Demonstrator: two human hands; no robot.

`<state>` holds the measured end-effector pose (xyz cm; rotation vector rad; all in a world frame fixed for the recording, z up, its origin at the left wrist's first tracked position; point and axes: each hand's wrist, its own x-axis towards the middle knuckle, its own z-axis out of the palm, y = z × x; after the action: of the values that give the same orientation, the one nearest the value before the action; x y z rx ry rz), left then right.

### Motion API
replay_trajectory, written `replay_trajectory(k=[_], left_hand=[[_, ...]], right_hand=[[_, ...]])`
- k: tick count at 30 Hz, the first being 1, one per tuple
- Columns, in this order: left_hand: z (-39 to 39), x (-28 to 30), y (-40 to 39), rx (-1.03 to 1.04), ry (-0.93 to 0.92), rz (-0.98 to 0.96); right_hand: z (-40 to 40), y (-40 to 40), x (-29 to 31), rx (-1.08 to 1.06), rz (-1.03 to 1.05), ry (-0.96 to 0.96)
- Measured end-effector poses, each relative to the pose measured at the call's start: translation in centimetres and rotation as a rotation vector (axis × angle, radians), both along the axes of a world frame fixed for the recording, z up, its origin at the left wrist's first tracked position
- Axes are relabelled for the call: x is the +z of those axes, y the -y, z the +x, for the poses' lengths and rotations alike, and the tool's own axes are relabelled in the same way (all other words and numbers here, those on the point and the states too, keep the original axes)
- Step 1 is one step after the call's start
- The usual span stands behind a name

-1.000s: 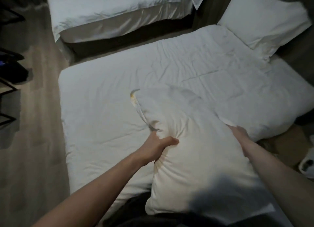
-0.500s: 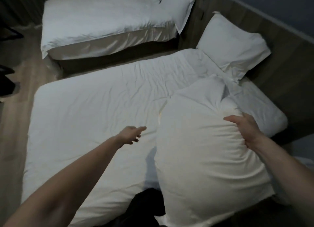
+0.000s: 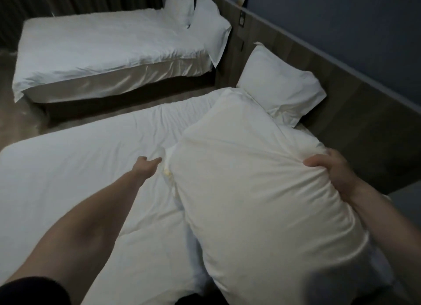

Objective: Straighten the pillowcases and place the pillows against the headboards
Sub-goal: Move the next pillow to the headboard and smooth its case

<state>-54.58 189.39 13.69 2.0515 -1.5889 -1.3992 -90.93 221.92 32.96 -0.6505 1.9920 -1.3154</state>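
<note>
A large white pillow (image 3: 257,186) is held lengthwise over the right side of the near bed (image 3: 68,179), its far end reaching the head corner. Its right edge is gripped by the right hand (image 3: 335,172), fingers curled into bunched fabric. The left hand (image 3: 147,168) is stretched out just beside the pillow's left edge, loosely open, with nothing held. A second pillow (image 3: 280,88) is leaned against the wooden headboard (image 3: 355,113) at the bed's far corner, partly overlapped by the held one. Across a strip of floor, another bed (image 3: 98,51) is seen with two pillows (image 3: 200,19) propped at its head. No readable writing is visible.
</note>
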Motion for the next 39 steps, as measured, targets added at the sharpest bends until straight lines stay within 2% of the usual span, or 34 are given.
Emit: replay_trajectory(k=[2, 4, 6, 7, 10, 13, 17, 23, 25, 29, 31, 33, 37, 39], left_hand=[[-0.3, -1.2, 1.2, 0.065, -0.044, 0.091], [-1.2, -2.4, 1.3, 0.092, -0.110, 0.262], [-3.2, -3.6, 0.8, 0.059, -0.258, 0.435], [-4.6, -4.1, 0.5, 0.069, -0.319, 0.457], [-8.4, -4.6, 0.4, 0.189, -0.372, 0.301], [-11.1, -2.2, 1.1, 0.308, -0.377, 0.141], [-14.0, 1.4, 2.5, 0.341, -0.501, 0.112], [-19.5, 4.5, 2.1, 0.332, -0.488, 0.065], [-21.8, 5.0, 1.7, 0.325, -0.429, 0.031], [-28.8, 5.0, -1.9, 0.153, -0.372, -0.018], [-31.8, 3.8, -3.6, 0.168, -0.357, 0.008], [-33.6, 3.2, -4.2, 0.235, -0.318, 0.037], [-35.0, 2.8, -3.1, 0.362, -0.408, 0.069], [-35.3, 2.6, -2.7, 0.343, -0.458, 0.047]], right_hand=[[-0.6, 0.7, 0.7, 0.008, -0.040, 0.085], [-1.1, 1.4, 0.8, -0.023, -0.077, 0.155], [-2.0, 1.9, 0.0, -0.077, -0.093, 0.188], [-2.7, 2.0, -0.6, -0.089, -0.110, 0.203], [-5.1, 2.3, -2.1, -0.070, -0.035, 0.175], [-8.5, 1.8, -3.5, -0.177, 0.099, 0.029], [-13.3, 0.9, -6.7, -0.219, 0.356, -0.080], [-16.2, 1.6, -12.8, -0.159, 0.681, -0.089], [-15.5, 2.4, -14.9, -0.083, 0.702, -0.111], [-7.9, 3.8, -17.1, 0.253, 0.510, -0.105], [-4.4, 4.0, -18.0, 0.403, 0.463, -0.100], [-3.4, 3.5, -19.5, 0.527, 0.549, -0.226], [-6.0, 2.2, -22.5, 0.530, 0.750, -0.519], [-8.3, 2.1, -24.1, 0.478, 0.749, -0.600]])
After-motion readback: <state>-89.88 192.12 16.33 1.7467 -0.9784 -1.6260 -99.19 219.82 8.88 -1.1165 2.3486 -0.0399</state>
